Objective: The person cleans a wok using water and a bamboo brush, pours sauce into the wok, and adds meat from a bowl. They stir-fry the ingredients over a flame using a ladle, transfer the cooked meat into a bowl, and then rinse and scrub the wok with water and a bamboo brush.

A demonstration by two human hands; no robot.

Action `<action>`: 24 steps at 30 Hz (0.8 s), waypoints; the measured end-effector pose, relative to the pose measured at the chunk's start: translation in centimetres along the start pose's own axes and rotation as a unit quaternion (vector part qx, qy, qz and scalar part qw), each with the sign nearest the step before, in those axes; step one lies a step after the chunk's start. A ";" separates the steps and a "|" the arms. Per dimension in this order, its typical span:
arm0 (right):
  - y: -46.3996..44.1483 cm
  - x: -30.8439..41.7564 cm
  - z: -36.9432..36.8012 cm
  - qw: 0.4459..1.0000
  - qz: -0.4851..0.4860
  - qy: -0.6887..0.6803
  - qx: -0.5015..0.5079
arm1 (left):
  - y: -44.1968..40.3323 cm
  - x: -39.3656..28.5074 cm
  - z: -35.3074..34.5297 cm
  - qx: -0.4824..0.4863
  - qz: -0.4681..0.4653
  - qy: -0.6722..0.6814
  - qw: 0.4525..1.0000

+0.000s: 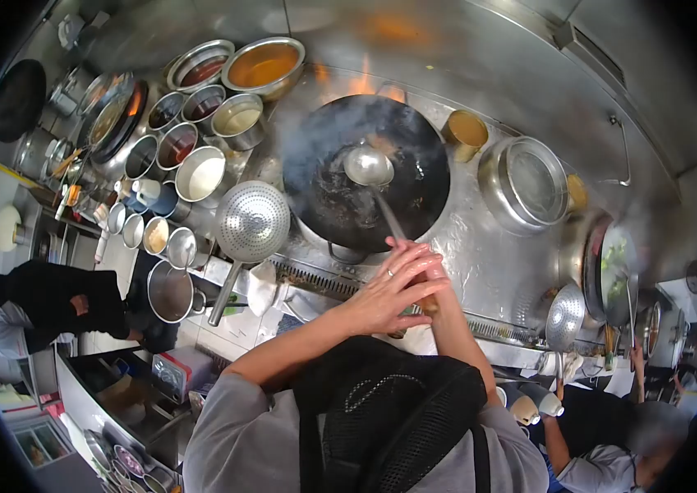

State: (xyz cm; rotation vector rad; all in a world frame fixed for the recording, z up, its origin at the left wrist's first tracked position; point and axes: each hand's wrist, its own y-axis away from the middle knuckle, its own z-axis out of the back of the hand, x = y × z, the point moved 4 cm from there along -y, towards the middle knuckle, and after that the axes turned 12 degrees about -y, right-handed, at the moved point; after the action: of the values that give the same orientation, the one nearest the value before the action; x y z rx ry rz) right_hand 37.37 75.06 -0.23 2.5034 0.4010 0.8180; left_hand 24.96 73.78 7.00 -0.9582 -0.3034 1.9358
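Note:
My right hand (pixel 439 273) is closed around the handle of a metal ladle (pixel 369 166). The ladle's bowl is inside a large black wok (pixel 324 215), which steams and has flames behind its far rim. My left hand (pixel 391 289), with a ring on one finger, lies across the right hand with its fingers stretched out and partly hides the right hand's grip. To the left of the wok, a perforated strainer (pixel 253 222) rests with its long handle toward me.
Bowls of sauce (pixel 263 66) and several metal pots stand at the left. Right of the wok are a tan container (pixel 465 134) and a large steel pot (pixel 525 185). One co-worker (pixel 61 304) is at the left, another (pixel 603 435) at the lower right, beside squeeze bottles.

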 end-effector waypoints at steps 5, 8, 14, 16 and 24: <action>-3.2 -5.0 2.6 0.990 0.053 0.092 0.090 | 4.6 4.2 3.8 0.026 0.029 -0.011 0.999; -1.2 -7.5 11.0 0.820 0.072 0.556 -0.116 | 6.8 7.1 9.5 -0.197 0.155 0.163 0.954; -0.3 -10.5 20.4 0.786 0.089 0.545 -0.276 | 11.3 16.1 18.7 -0.432 0.255 0.288 0.816; 0.5 -7.9 19.4 0.905 0.088 0.267 -0.319 | 12.6 17.8 20.4 -0.464 0.254 0.294 0.796; -6.2 1.3 -4.1 0.916 0.198 0.336 -0.094 | 17.4 21.8 20.1 -0.488 0.299 0.365 0.734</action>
State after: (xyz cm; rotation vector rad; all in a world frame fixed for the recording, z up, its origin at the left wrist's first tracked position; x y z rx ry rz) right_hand 35.11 82.27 0.08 2.0826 0.0123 1.7971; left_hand -6.50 85.57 -0.16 -2.6978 -0.6108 1.6567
